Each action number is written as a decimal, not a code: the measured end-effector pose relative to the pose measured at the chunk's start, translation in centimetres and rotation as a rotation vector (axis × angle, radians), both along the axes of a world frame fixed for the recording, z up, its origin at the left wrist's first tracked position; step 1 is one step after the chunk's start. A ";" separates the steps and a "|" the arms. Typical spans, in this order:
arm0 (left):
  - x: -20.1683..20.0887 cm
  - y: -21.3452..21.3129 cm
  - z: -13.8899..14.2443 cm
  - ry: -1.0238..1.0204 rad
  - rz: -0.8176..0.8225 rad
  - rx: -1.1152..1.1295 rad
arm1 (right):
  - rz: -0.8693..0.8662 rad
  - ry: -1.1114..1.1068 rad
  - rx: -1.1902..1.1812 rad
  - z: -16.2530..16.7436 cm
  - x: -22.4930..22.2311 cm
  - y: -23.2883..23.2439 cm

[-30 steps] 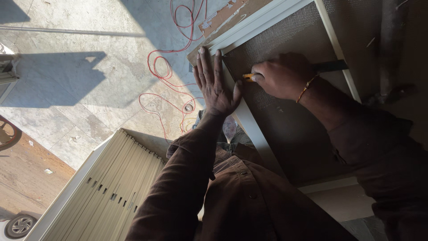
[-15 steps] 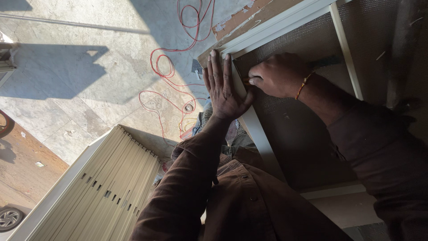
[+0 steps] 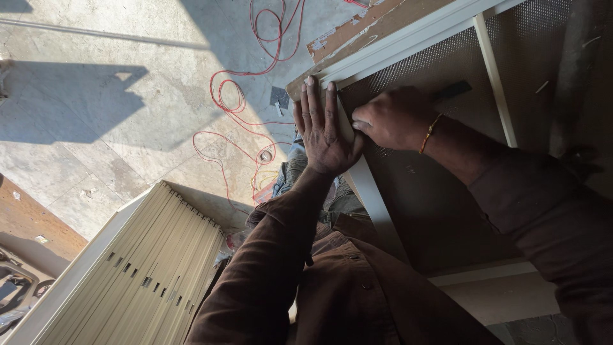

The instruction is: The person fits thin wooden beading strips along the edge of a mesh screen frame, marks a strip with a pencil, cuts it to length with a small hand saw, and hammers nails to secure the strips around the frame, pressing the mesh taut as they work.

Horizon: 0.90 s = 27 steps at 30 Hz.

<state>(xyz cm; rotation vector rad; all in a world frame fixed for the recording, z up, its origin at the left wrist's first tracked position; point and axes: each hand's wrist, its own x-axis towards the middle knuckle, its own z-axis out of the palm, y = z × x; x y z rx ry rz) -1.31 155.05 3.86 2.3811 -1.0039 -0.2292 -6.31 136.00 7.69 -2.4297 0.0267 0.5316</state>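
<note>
Since the earlier frame, the yellow tool went out of view under the right hand (image 3: 397, 118), which is closed, maybe around it. Left hand (image 3: 324, 128) lies flat, fingers straight, on the white frame bar (image 3: 373, 198) beside the perforated mesh panel (image 3: 440, 211).

A dark brown long-sleeved shirt (image 3: 357, 287) is worn, made of plain woven cloth with small dark buttons seen down the front placket. Both sleeves are carried down to the wrists, and the cloth is creased along the forearms. A thin orange thread bracelet (image 3: 429, 133) is tied around the right wrist. Faded blue jeans (image 3: 300, 169) are seen below the shirt. The hands are left bare, without gloves or rings.
</note>
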 end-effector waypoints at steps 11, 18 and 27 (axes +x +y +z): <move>0.7 -0.1 0.9 0.018 -0.031 0.035 | -0.025 0.046 -0.074 1.6 -0.1 -1.3; 0.6 0.1 0.4 0.008 -0.053 0.003 | 0.077 0.124 -0.131 0.4 -0.2 -1.6; 0.9 0.4 0.5 0.023 -0.108 0.018 | 0.100 0.242 0.006 0.5 1.2 -1.1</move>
